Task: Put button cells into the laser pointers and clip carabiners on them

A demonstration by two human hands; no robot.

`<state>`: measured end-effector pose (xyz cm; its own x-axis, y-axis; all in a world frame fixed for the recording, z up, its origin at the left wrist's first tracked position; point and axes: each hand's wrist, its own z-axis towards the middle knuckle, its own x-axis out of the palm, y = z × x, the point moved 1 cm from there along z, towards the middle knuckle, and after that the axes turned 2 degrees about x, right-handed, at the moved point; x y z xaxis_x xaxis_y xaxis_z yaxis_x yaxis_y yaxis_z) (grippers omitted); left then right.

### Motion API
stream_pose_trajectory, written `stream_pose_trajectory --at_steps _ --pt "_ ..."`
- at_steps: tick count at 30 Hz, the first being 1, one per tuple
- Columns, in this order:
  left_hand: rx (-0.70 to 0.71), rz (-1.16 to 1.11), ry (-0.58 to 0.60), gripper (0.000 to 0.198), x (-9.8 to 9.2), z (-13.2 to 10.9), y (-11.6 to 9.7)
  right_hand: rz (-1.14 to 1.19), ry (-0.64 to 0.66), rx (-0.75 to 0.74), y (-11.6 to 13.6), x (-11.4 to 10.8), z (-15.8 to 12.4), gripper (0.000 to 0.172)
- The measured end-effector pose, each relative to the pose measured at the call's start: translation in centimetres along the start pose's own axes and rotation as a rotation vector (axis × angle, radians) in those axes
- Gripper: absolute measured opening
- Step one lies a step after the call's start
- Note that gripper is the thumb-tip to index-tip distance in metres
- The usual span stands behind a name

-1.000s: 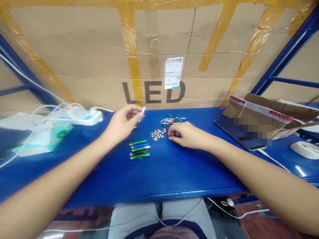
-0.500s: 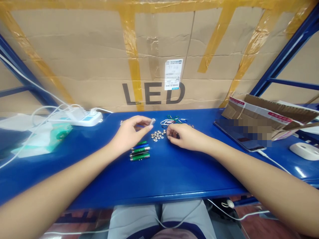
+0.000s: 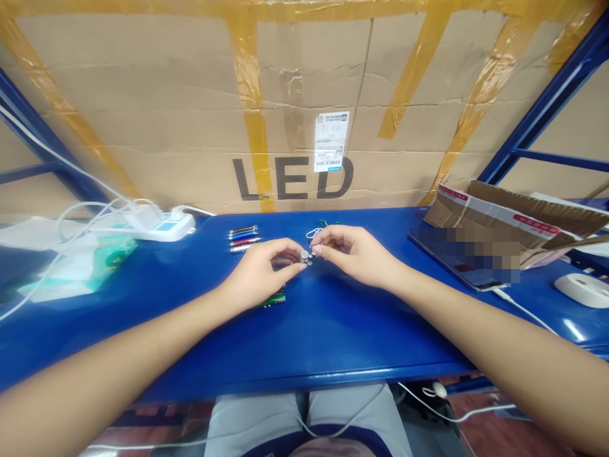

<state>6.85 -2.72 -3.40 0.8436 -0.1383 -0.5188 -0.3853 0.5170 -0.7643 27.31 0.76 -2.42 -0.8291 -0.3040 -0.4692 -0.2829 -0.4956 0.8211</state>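
Observation:
Between the thumb and fingers of my left hand (image 3: 259,273) is a small silvery cylinder (image 3: 303,254), its round end facing right. My right hand (image 3: 354,254) is closed in a pinch right beside it, on what looks like a button cell (image 3: 314,251). Both sets of fingertips almost meet over the loose button cells (image 3: 309,261), most of which the hands hide. Below my left hand, green metal tubes (image 3: 273,299) like small torches are partly covered. Behind it lie several more slim metal tubes (image 3: 243,233) in a row. Keyring clips (image 3: 314,233) show partly behind my right hand.
To the left are a white power strip (image 3: 176,226) with cables and a green-white packet (image 3: 95,263). At right lie a phone (image 3: 451,257) on a cable, an open cardboard box (image 3: 499,212) and a white oval device (image 3: 583,290). A large carton (image 3: 190,127) stands behind the blue table (image 3: 323,343).
My left hand has moved right and down with the cylinder, now turned end-on. My right hand has risen slightly from the button cells and drawn close to it, fingertips pinched.

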Motion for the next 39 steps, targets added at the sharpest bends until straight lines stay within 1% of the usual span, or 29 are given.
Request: stream_pose_trajectory --at_steps 3,6,12,15,17,20,24,28,33,39 --pt "0.070 0.114 0.001 0.014 -0.1 -0.1 -0.1 0.028 -0.009 -0.003 0.1 -0.1 0.0 0.021" --pt "0.121 0.191 0.017 0.014 -0.1 -0.1 -0.3 0.155 -0.006 0.026 -0.1 -0.2 0.1 0.024" --pt "0.141 0.226 0.021 0.014 -0.2 -0.2 -0.5 0.324 0.017 0.118 -0.3 -0.2 0.2 0.027" --pt "0.138 0.241 0.023 0.013 -0.2 -0.2 -0.5 0.363 0.024 0.126 -0.4 -0.1 0.1 0.031" --pt "0.138 0.247 0.019 0.013 -0.2 -0.2 -0.5 0.359 0.018 0.098 -0.3 0.0 0.0 0.031" --pt "0.143 0.246 0.011 0.012 -0.2 -0.1 -0.4 0.278 0.002 0.004 0.1 0.1 -0.2 0.026" --pt "0.136 0.233 0.010 0.011 -0.2 -0.1 -0.5 0.126 0.050 -0.144 0.9 0.1 -0.5 0.017" --pt "0.124 0.179 0.015 0.014 -0.1 -0.1 -0.7 0.066 0.077 -0.260 1.2 0.2 -0.7 0.011" --pt "0.113 0.161 0.012 0.015 -0.1 -0.1 -0.6 0.031 0.065 -0.305 1.1 0.2 -0.6 0.011" --pt "0.126 0.154 0.012 0.014 -0.1 -0.1 -0.6 -0.003 0.065 -0.307 0.7 0.1 -0.6 0.012"
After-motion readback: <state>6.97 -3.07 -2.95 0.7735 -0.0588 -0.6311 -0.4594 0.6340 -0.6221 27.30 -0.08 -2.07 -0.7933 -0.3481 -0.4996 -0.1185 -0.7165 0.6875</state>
